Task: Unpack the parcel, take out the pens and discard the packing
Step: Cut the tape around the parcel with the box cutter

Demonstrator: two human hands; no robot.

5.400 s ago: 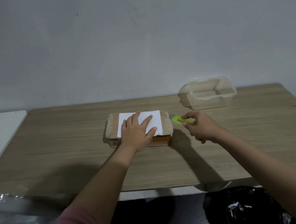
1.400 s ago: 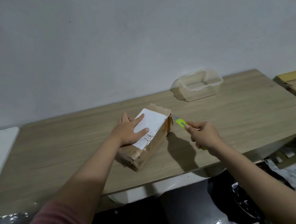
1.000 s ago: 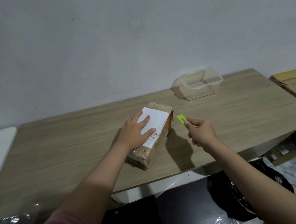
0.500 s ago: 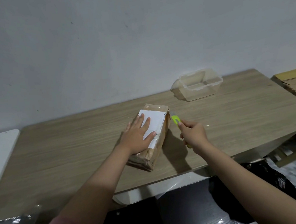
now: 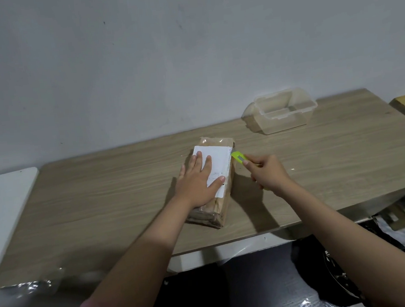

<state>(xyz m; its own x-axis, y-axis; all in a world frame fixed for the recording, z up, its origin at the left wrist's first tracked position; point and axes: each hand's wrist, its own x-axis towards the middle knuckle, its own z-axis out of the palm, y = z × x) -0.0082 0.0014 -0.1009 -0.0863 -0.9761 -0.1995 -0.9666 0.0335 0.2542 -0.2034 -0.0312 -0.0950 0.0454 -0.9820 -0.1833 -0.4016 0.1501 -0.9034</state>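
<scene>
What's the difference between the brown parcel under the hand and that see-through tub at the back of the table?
The parcel is opaque brown paper with a white label; the tub is clear plastic.
The parcel is sealed shut, while the tub is open-topped and looks empty.
The left hand presses flat on the parcel and the right hand holds a yellow-green cutter at its edge; nothing touches the tub.
Both rest on the wooden table.

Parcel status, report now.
Left hand flat on parcel. Right hand grips yellow-green cutter, tip at parcel's right edge. Parcel unopened. Nothing in the way.
</scene>
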